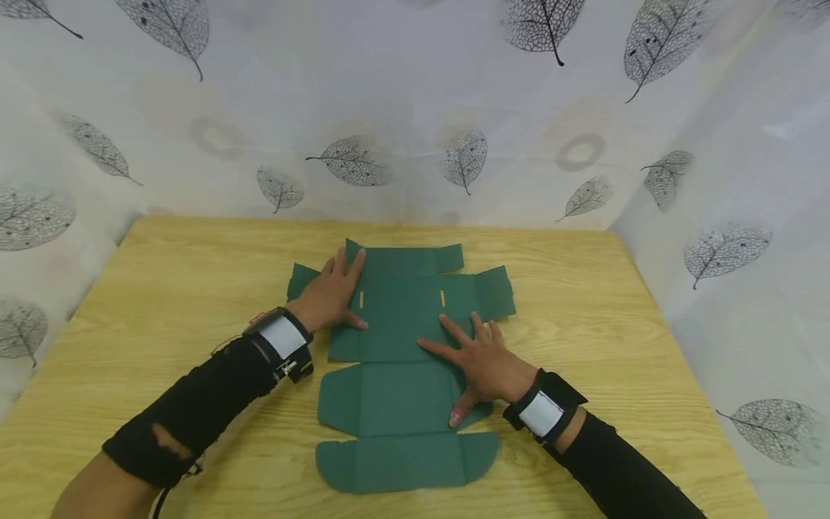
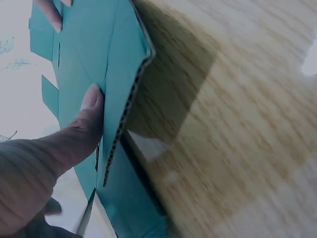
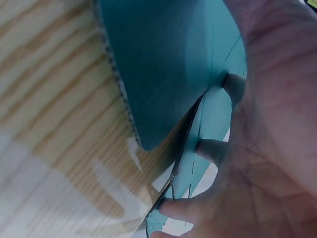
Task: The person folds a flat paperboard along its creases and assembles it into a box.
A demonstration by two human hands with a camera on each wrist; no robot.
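An unfolded green corrugated cardboard box lies on the wooden table, with side flaps and two small slots in its upper panel. My left hand rests on its upper left part, fingers spread, the thumb near a crease. In the left wrist view the thumb touches the green cardboard, and a flap's fluted edge shows beside it. My right hand lies spread on the right side, lower than the left. The right wrist view shows its fingertips touching the cardboard, with one flap tilted slightly above the table.
A light wooden table lies under the cardboard. Behind it and at both sides hangs a white curtain printed with grey leaves. Black straps with white patches wrap both wrists.
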